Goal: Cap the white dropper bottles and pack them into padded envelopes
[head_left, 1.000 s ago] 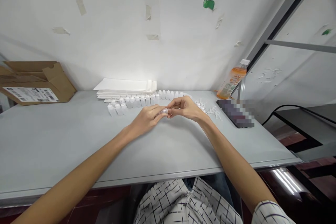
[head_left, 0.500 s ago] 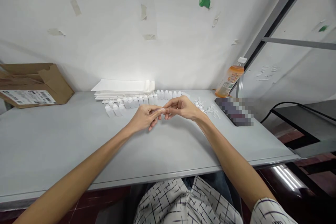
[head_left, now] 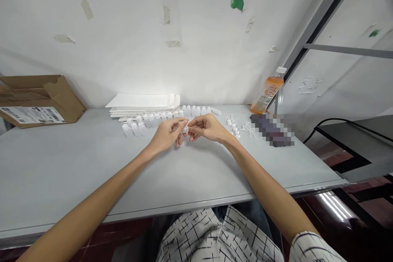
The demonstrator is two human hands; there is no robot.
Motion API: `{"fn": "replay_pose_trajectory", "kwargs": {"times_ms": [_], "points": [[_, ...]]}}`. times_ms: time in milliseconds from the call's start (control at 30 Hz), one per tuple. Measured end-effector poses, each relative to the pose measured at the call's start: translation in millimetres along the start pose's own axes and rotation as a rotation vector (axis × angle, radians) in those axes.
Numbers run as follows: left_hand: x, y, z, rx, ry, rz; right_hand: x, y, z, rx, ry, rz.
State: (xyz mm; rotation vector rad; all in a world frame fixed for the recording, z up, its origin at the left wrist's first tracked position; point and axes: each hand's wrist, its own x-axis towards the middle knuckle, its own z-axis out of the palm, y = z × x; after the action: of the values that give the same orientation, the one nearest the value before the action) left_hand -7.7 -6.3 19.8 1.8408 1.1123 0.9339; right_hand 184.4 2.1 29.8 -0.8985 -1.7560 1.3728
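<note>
My left hand [head_left: 168, 134] is closed on a small white plastic piece [head_left: 185, 129], which shows between the thumb and fingers. From the other side, my right hand [head_left: 207, 128] pinches at the piece's right end; what lies between its fingertips is too small to make out. Both hands are just above the table, almost touching. Behind them stand white bottle-shaped pieces [head_left: 195, 111] in a row, with several more [head_left: 134, 129] to the left. Right of my right hand are small white parts [head_left: 232, 125] and a bunch of thin white strips [head_left: 247, 129].
A stack of white flat packets [head_left: 143, 101] lies against the wall. On the left sits an open cardboard box [head_left: 39, 98]. A bottle of orange drink [head_left: 268, 92] leans at the back right, near a pixelated dark flat object [head_left: 272, 130]. The grey table [head_left: 92, 172] ends before my lap.
Both hands have shifted slightly left, and their fingertips have moved a little apart. More of the small white piece now shows between them.
</note>
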Motion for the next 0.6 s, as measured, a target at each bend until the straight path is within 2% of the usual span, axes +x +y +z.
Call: {"fn": "replay_pose_trajectory", "kwargs": {"times_ms": [100,200,267,400,600], "points": [[0,-3,-1.2,0.263,0.085,0.231,-1,-4,-4,0.042,0.067,0.022],[-1,-9,-2.7,0.442,0.052,0.433,-3,-7,-10,0.066,0.08,0.055],[-1,-12,-2.9,0.494,0.046,0.52,-3,-7,-13,0.073,0.052,0.072],[-1,-15,-1.7,0.525,0.047,0.604,-3,-4,-17,0.101,-0.014,0.078],[-2,-14,1.0,0.492,0.064,0.609,-4,-6,-17,0.099,-0.038,0.072]]}}
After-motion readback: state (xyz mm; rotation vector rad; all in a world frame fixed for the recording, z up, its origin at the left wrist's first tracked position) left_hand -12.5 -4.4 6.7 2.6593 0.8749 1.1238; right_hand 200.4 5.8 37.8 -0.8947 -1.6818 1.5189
